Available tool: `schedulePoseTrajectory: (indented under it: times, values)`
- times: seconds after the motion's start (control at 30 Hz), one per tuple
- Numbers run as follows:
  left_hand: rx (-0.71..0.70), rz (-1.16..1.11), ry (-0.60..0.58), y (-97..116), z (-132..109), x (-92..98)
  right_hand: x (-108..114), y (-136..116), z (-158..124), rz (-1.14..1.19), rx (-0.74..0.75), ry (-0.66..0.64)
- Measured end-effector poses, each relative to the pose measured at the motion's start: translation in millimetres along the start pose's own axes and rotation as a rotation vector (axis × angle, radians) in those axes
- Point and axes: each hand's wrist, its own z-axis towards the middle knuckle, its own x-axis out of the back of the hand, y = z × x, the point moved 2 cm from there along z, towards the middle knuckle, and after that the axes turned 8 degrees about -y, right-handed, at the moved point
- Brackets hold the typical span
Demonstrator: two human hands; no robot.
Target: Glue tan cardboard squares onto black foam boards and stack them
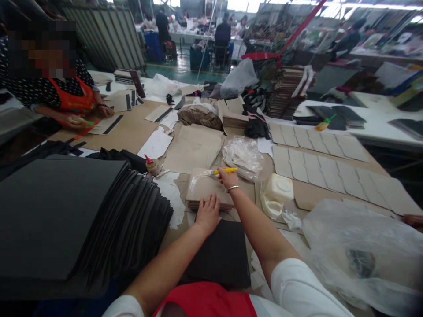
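A yellow-handled brush [228,170] is gripped in my right hand [228,178], its bristles on the top sheet of a stack of tan boards [201,187]. A wet white curved streak of glue [197,176] marks the left part of that sheet. My left hand [208,215] lies on the near edge of the stack, fingers stretched out and nothing held. Just below it, a pile of black sheets [221,255] lies close to my body. To the right of the stack stands a white plastic container [276,189] with its side cut open.
A tall stack of black sheets [59,207] fills the left side. Rows of tan boards [330,167] lie at right, behind a clear plastic bag [357,246]. A glue bottle [151,165] with a red tip stands left. A co-worker [76,97] handles boards across the table.
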Motion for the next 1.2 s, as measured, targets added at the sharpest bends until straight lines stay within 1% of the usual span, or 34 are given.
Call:
schedulePoseTrajectory:
  times: [0.13, 0.2, 0.23, 0.3, 0.37, 0.4, 0.47, 0.53, 0.6, 0.67, 0.73, 0.83, 0.87, 0.9, 0.93, 0.97, 1.03, 1.07, 1.1, 1.13, 1.17, 1.2]
  values:
    - [0.008, -0.004, 0.039, 0, 2, 14.3, 55, 6, -12, -0.065, -0.010, 0.115]
    - [0.003, 0.016, 0.065, -1, 8, 23.3, 74, 6, -21, -0.161, 0.067, 0.144]
    - [0.001, 0.029, 0.072, -2, 11, 27.5, 80, 6, -26, -0.241, 0.146, 0.139]
    - [0.008, 0.052, 0.071, -3, 19, 34.9, 85, 8, -42, -0.455, 0.350, 0.073]
    - [0.010, 0.068, 0.058, -5, 25, 40.2, 83, 16, -65, -0.690, 0.507, -0.054]
    - [0.003, 0.072, 0.047, -5, 27, 41.9, 82, 23, -79, -0.790, 0.545, -0.121]
    - [-0.020, 0.077, 0.025, -5, 29, 43.8, 81, 36, -108, -0.935, 0.567, -0.224]
    - [-0.034, 0.079, 0.015, -6, 27, 44.4, 84, 45, -135, -0.990, 0.579, -0.266]
    - [-0.042, 0.083, 0.022, -7, 25, 45.2, 91, 46, -157, -0.942, 0.596, -0.270]
    - [-0.052, 0.081, 0.020, -9, 24, 46.9, 100, 40, -170, -0.798, 0.593, -0.213]
    - [-0.069, 0.066, -0.018, -12, 26, 50.0, 110, 31, -177, -0.603, 0.538, -0.087]
    - [-0.095, 0.032, -0.135, -17, 31, 57.2, 122, 24, -181, -0.313, 0.437, 0.126]
    - [-0.104, 0.023, -0.161, -18, 30, 60.5, 124, 25, -183, -0.231, 0.419, 0.171]
    - [-0.111, 0.010, -0.150, -18, 28, 64.6, 125, 26, -185, -0.164, 0.406, 0.203]
    - [-0.111, -0.010, -0.092, -18, 24, 69.8, 124, 29, -187, -0.113, 0.392, 0.222]
    - [-0.099, -0.046, 0.014, -18, 17, 75.9, 121, 33, -189, -0.082, 0.375, 0.229]
    - [-0.041, -0.198, 0.313, -15, -2, 89.0, 112, 43, -192, -0.075, 0.342, 0.205]
    - [0.004, -0.321, 0.468, -13, -13, 94.5, 105, 47, -193, -0.098, 0.333, 0.183]
    - [0.059, -0.469, 0.592, -10, -24, 98.3, 98, 50, -194, -0.139, 0.327, 0.164]
    - [0.113, -0.639, 0.678, -6, -35, 100.0, 91, 53, -195, -0.194, 0.324, 0.152]
    - [0.156, -0.822, 0.728, -2, -43, 99.5, 84, 55, -197, -0.264, 0.323, 0.152]
    - [0.186, -1.005, 0.746, 3, -50, 97.3, 79, 56, -198, -0.331, 0.320, 0.167]
